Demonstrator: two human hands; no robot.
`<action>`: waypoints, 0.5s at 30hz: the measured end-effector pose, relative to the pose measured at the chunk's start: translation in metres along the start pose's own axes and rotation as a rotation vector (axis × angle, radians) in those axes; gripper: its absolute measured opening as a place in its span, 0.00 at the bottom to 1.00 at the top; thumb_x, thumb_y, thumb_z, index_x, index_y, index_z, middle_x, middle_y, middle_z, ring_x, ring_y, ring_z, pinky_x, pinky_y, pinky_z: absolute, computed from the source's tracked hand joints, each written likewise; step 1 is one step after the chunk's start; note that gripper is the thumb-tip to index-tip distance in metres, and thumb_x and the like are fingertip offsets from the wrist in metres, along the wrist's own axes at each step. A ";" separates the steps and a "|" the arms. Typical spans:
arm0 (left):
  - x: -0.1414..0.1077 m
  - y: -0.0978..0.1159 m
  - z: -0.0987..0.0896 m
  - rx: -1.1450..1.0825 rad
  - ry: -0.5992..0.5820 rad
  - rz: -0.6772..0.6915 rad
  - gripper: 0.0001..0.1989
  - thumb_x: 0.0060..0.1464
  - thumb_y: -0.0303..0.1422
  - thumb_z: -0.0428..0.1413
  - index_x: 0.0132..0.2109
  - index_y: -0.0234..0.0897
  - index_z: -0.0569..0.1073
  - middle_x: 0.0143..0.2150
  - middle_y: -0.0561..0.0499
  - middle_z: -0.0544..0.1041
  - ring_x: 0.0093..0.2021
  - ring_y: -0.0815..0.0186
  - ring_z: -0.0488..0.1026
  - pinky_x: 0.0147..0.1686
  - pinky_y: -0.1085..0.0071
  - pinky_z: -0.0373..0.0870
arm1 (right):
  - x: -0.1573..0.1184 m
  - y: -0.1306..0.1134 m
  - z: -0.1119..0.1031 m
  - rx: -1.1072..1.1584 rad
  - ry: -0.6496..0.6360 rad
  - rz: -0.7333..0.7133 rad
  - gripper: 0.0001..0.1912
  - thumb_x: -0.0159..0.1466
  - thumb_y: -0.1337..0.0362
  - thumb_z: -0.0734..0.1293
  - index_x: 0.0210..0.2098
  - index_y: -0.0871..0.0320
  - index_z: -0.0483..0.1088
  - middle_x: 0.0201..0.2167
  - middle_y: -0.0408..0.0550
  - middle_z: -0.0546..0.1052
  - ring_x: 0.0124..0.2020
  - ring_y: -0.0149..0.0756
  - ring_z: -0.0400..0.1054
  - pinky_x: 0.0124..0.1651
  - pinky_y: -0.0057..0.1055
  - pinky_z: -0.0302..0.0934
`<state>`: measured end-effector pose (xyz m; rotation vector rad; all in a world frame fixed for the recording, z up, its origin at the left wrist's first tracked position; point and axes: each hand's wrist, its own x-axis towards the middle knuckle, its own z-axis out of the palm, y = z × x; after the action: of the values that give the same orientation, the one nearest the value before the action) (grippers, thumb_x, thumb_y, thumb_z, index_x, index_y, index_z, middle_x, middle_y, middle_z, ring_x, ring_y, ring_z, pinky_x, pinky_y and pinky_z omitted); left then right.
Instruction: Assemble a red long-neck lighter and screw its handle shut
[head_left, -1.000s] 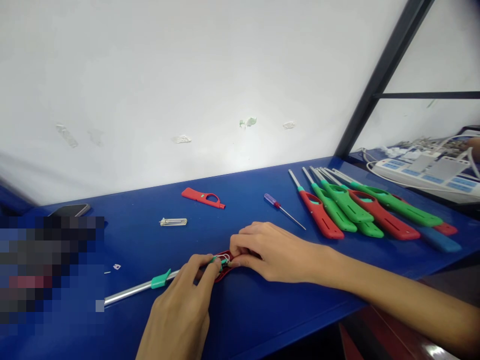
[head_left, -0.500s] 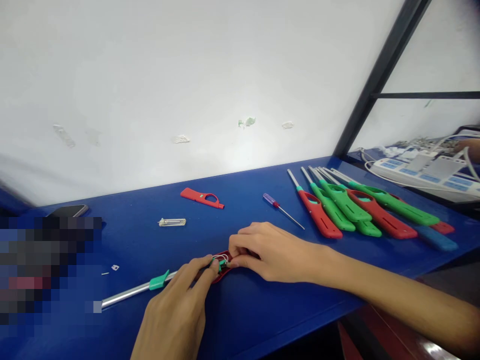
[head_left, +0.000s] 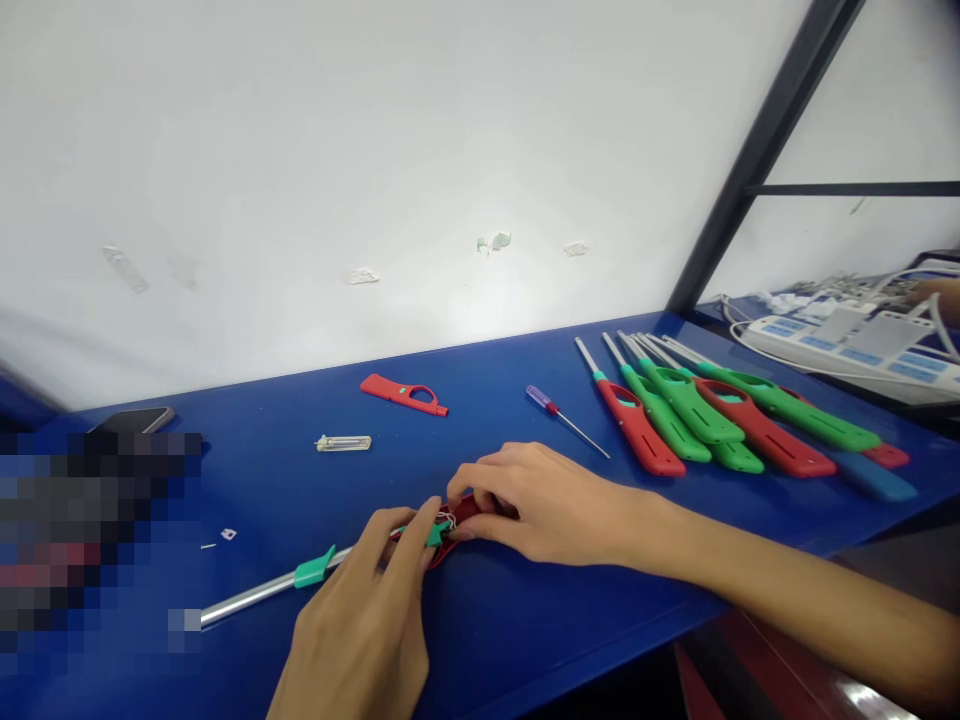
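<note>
An opened gas lighter lies on the blue table, its red handle shell [head_left: 469,508] partly covered by my fingers. White wires and a green trigger [head_left: 437,534] show inside it. From the shell a metal tube [head_left: 251,600] runs left, with a green collar [head_left: 313,568] on it. My left hand [head_left: 364,610] is closed over the lighter, fingertips pressing beside the trigger. My right hand [head_left: 551,505] is closed too, thumb and fingers pinched at the wires and dark small part; what exactly sits between them is hidden.
Behind my hands lie a red half shell [head_left: 397,391], a clear fuel tank [head_left: 345,443] and a screwdriver [head_left: 553,408]. Several assembled lighters [head_left: 697,400] are piled at the right, near a power strip [head_left: 847,345]. A phone [head_left: 135,419] and a small white piece [head_left: 229,535] are leftward.
My left fingers have shifted on the lighter, the index finger lifting and bending. The right fingertips have moved slightly left, and more of the red shell shows. The wires sit lower.
</note>
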<state>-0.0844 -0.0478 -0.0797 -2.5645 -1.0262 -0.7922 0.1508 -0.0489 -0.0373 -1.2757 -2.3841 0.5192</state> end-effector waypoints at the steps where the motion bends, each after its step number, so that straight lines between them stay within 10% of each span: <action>1: 0.000 -0.001 0.001 -0.011 -0.005 -0.008 0.18 0.70 0.24 0.45 0.60 0.40 0.71 0.49 0.50 0.81 0.33 0.65 0.82 0.27 0.72 0.78 | 0.000 0.001 0.001 -0.004 0.005 -0.001 0.08 0.74 0.57 0.66 0.42 0.54 0.71 0.35 0.40 0.79 0.35 0.34 0.70 0.44 0.32 0.59; 15: 0.000 -0.002 -0.004 -0.120 -0.025 -0.053 0.14 0.72 0.29 0.47 0.58 0.44 0.71 0.50 0.49 0.76 0.35 0.66 0.82 0.25 0.74 0.76 | -0.002 0.002 0.005 -0.099 0.042 -0.088 0.13 0.77 0.56 0.61 0.44 0.54 0.74 0.38 0.42 0.81 0.35 0.35 0.72 0.45 0.33 0.60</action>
<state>-0.0872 -0.0472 -0.0764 -2.6635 -1.0893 -0.8623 0.1507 -0.0497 -0.0431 -1.2033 -2.4453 0.3492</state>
